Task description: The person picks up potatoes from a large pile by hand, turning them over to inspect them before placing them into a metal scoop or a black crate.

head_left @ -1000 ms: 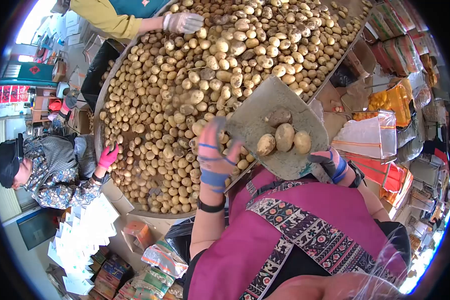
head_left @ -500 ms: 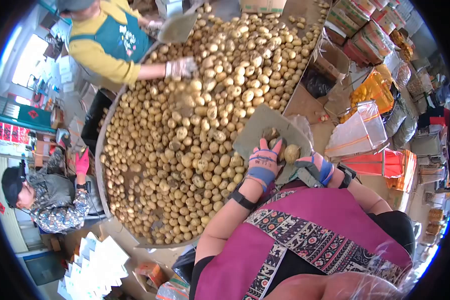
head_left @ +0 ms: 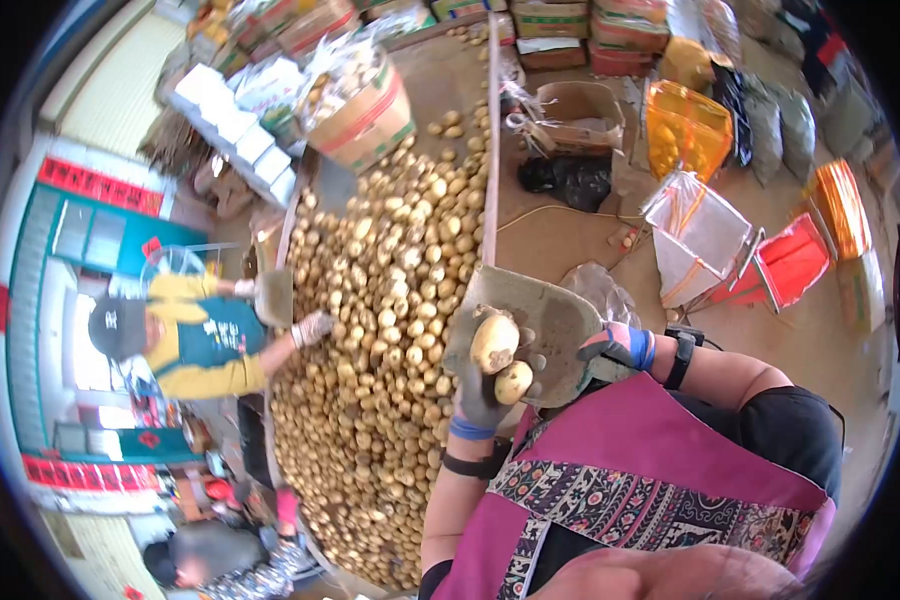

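Note:
My left hand, in a glove with a grey palm and blue cuff, is turned palm up. Its fingers curl around two potatoes, a larger potato with a brown blemish and a smaller potato. Behind them is a dull grey scoop, tilted, with soil marks inside. My right hand, gloved in pink, blue and grey, grips the scoop at its near right side. Left of the scoop spreads a large heap of potatoes.
A raised board edges the heap. Across it, a co-worker in a yellow top holds another scoop; a second person sits lower left. A carton stands on the heap's far end. Bags and an open box lie right.
My left hand has turned from palm down in the scoop to palm up, with two potatoes lifted in it. The view has swung round; my right hand stays on the scoop.

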### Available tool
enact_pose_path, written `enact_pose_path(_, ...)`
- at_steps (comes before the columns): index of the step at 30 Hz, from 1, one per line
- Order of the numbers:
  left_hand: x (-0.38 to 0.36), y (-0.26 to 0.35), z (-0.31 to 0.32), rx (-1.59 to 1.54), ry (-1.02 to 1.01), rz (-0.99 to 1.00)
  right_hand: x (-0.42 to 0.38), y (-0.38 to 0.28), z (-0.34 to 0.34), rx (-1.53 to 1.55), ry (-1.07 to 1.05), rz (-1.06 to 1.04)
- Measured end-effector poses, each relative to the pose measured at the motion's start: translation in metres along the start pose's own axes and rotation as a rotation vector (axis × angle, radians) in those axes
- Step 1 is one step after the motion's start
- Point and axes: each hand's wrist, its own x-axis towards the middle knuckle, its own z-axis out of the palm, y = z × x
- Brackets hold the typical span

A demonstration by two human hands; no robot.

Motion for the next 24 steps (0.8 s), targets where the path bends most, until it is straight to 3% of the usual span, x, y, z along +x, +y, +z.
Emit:
enact_pose_path(2, 0.007, 0.010, 0.050, 0.247, 0.138, 0.103, -0.014, -0.022, -0.005, -0.234, 0.069, -0.193)
enact_pose_path(5, 0.068, 0.017, 0.120, 0.721, 0.034, 0.373, -0.043, -0.001, -0.037, -0.174, 0.177, -0.108)
enact_pose_path(6, 0.085, 0.011, 0.136, 0.662, -0.059, 0.627, -0.052, -0.001, -0.042, -0.139, 0.231, -0.061)
enact_pose_path(8, 0.122, 0.007, 0.163, 0.648, -0.234, 0.930, -0.071, -0.004, -0.043, -0.062, 0.342, 0.037)
enact_pose_path(9, 0.112, 0.022, 0.194, 0.639, -0.261, 1.115, -0.080, -0.044, -0.025, -0.055, 0.403, 0.101)
enact_pose_path(10, 0.142, 0.023, 0.196, 0.814, -0.428, 1.317, -0.093, -0.040, -0.031, -0.027, 0.452, 0.150)
enact_pose_path(11, 0.165, 0.022, 0.209, 0.795, -0.454, 1.321, -0.106, -0.041, -0.035, -0.001, 0.497, 0.197)
enact_pose_path(14, 0.228, 0.027, 0.260, 1.503, -0.287, 1.500, -0.134, -0.041, -0.039, -0.054, 0.579, 0.172)
enact_pose_path(16, 0.274, 0.028, 0.319, 1.391, -0.310, 1.490, -0.136, -0.105, -0.033, -0.278, 0.655, 0.078)
enact_pose_path(18, 0.340, 0.003, 0.311, 1.377, -0.342, 1.318, -0.136, -0.113, -0.045, -0.287, 0.693, 0.086)
enact_pose_path(19, 0.348, -0.012, 0.297, 1.382, -0.153, 1.142, -0.135, -0.118, -0.050, -0.005, 0.825, 0.181)
enact_pose_path(20, 0.345, -0.017, 0.293, 1.342, -0.253, 1.120, -0.138, -0.120, -0.054, 0.287, 0.947, 0.269)
enact_pose_path(22, 0.336, -0.039, 0.264, 1.374, -0.228, 1.103, -0.156, -0.101, -0.059, 0.208, 0.926, 0.297)
enact_pose_path(23, 0.301, -0.031, 0.273, 1.453, -0.382, 0.919, -0.152, -0.137, -0.059, 0.223, 0.937, 0.294)
enact_pose_path(24, 0.290, -0.038, 0.255, 1.538, -0.528, 0.732, -0.149, -0.127, -0.069, 0.249, 0.938, 0.276)
